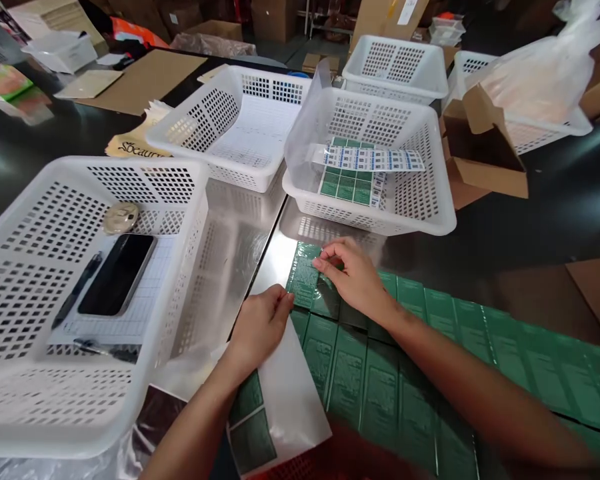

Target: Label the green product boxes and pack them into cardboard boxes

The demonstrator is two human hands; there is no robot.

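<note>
Fingers of the left hand, in the head view, are closed on the upper end of a label sheet, which hangs down toward the wearer, its green labels showing along the lower left beside the white part. The fingers of the right hand are drawn together in a pinch over the right edge of a green pack; whether anything thin sits between their tips I cannot tell. This pack lies on the bench, just beside the left fingertips, at the upper left corner of a block of similar packs set in close rows, which runs beneath the right forearm to the right edge. Beyond the hands, a right basket holds a label strip lying across green labels, with a clear bag over its left side. An open carton stands just right of it. To its left, a middle basket contains paper. Nearest on the left, another basket holds a phone, two pens and a round tin, with a form beneath the phone.
</note>
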